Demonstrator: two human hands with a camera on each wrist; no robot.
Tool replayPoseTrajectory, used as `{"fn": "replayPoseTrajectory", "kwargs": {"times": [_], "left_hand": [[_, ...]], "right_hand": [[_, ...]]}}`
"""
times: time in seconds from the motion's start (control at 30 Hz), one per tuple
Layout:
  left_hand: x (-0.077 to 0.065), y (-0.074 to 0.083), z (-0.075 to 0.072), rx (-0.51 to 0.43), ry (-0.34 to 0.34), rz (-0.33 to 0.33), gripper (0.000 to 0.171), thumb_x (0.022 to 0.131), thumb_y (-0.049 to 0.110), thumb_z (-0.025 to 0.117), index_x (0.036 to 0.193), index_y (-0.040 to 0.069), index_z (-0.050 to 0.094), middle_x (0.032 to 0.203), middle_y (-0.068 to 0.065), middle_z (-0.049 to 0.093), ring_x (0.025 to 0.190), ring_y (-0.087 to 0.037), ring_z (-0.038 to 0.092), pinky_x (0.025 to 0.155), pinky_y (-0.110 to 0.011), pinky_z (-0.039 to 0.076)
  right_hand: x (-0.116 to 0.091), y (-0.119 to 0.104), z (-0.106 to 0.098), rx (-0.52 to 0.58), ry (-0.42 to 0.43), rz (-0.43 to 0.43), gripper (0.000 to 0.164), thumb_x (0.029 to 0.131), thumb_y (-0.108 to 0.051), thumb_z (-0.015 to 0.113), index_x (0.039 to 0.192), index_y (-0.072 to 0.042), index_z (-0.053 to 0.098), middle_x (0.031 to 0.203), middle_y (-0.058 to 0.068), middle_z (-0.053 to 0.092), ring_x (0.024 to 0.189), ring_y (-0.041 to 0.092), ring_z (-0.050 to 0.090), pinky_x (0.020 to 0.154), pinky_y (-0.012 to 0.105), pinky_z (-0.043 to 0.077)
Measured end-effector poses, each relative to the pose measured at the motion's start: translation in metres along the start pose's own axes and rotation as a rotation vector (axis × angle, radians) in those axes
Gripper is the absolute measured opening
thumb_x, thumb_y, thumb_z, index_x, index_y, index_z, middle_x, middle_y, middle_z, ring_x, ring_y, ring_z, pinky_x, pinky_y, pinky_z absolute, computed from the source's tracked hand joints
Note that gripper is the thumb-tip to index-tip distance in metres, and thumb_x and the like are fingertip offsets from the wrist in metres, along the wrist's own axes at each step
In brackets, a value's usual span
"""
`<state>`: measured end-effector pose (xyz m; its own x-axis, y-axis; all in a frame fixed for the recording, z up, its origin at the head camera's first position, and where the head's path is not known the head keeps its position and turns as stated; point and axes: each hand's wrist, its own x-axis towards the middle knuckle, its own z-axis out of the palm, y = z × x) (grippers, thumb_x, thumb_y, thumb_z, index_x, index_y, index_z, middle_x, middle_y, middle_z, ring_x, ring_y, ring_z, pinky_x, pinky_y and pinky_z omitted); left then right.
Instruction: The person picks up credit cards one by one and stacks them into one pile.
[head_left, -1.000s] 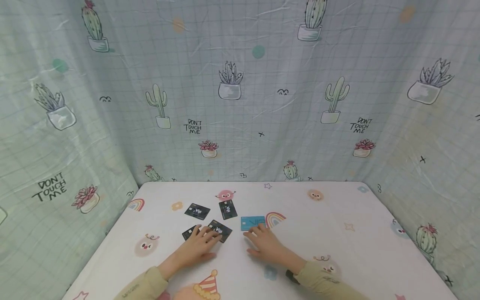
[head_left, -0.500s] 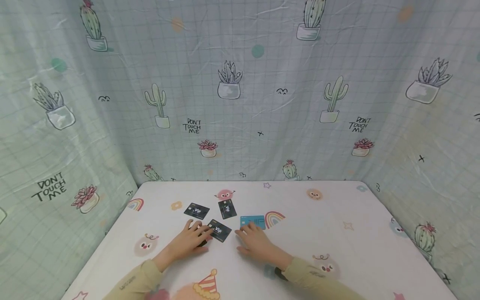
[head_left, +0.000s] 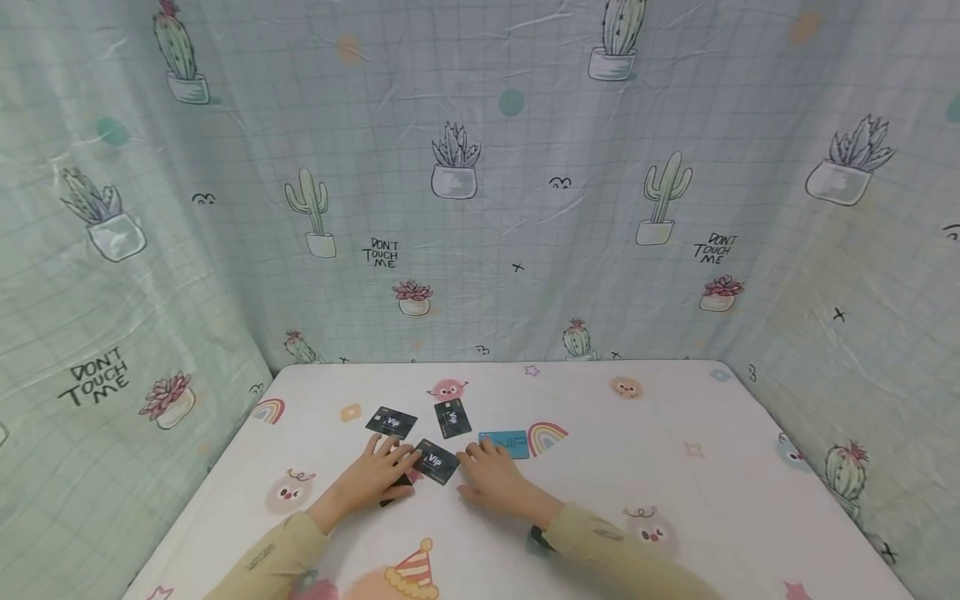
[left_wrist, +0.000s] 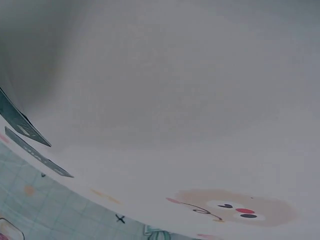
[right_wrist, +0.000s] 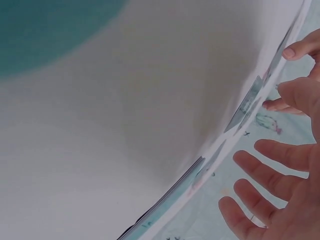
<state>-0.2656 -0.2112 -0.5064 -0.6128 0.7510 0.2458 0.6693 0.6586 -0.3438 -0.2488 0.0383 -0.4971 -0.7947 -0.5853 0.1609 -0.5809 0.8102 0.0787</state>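
Note:
My left hand (head_left: 372,477) lies low over a black card (head_left: 405,481), which shows in the gap between its index finger and thumb; the rest of that card is hidden. Its fingers are spread, tips between two other black cards. A black card marked "Vip" (head_left: 436,462) lies in the middle, between both hands. At this card's right corner are the fingertips of my right hand (head_left: 497,483), whose spread, slightly bent fingers show in the right wrist view. The blue card (head_left: 512,443) lies just beyond that hand, its left part overlapped by the fingers.
Farther back lie a black card (head_left: 392,422) on the left and an upright-turned black card (head_left: 452,417) beside it. A white printed cloth (head_left: 637,433) covers the table. Patterned curtains (head_left: 480,250) stand behind and at both sides.
The right hand has slid left from the blue card toward the middle black card. The left hand has shifted left, and the black card under it has moved nearer and turned.

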Motion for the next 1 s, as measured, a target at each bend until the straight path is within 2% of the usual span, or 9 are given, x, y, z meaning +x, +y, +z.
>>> {"fn": "replayPoseTrajectory", "kwargs": {"times": [0.37, 0.7, 1.0], "left_hand": [[0.005, -0.004, 0.003, -0.045, -0.062, -0.040, 0.054, 0.085, 0.046, 0.051, 0.127, 0.012, 0.049, 0.127, -0.006, 0.052, 0.116, -0.032, 0.047, 0.095, -0.058, 0.032], [0.013, -0.003, 0.007, -0.102, -0.131, -0.070, 0.056, 0.088, 0.047, 0.044, 0.133, 0.014, 0.042, 0.136, -0.005, 0.043, 0.126, -0.033, 0.039, 0.097, -0.059, 0.029], [0.015, -0.001, 0.009, -0.126, -0.159, -0.081, 0.053, 0.090, 0.046, 0.042, 0.133, 0.014, 0.043, 0.136, -0.005, 0.043, 0.124, -0.033, 0.040, 0.098, -0.058, 0.029]], "right_hand": [[0.012, -0.005, -0.003, -0.001, -0.016, 0.011, 0.049, 0.080, -0.045, 0.059, 0.119, -0.016, 0.053, 0.107, -0.001, 0.055, 0.091, 0.015, 0.041, 0.076, 0.030, 0.041], [0.014, -0.009, 0.002, -0.043, -0.084, -0.049, 0.048, 0.084, -0.047, 0.053, 0.126, -0.024, 0.049, 0.123, -0.005, 0.053, 0.100, 0.017, 0.046, 0.086, 0.039, 0.043], [0.011, -0.010, 0.004, -0.059, -0.118, -0.085, 0.048, 0.086, -0.048, 0.050, 0.128, -0.025, 0.048, 0.130, -0.004, 0.049, 0.103, 0.018, 0.046, 0.091, 0.046, 0.041]]}}
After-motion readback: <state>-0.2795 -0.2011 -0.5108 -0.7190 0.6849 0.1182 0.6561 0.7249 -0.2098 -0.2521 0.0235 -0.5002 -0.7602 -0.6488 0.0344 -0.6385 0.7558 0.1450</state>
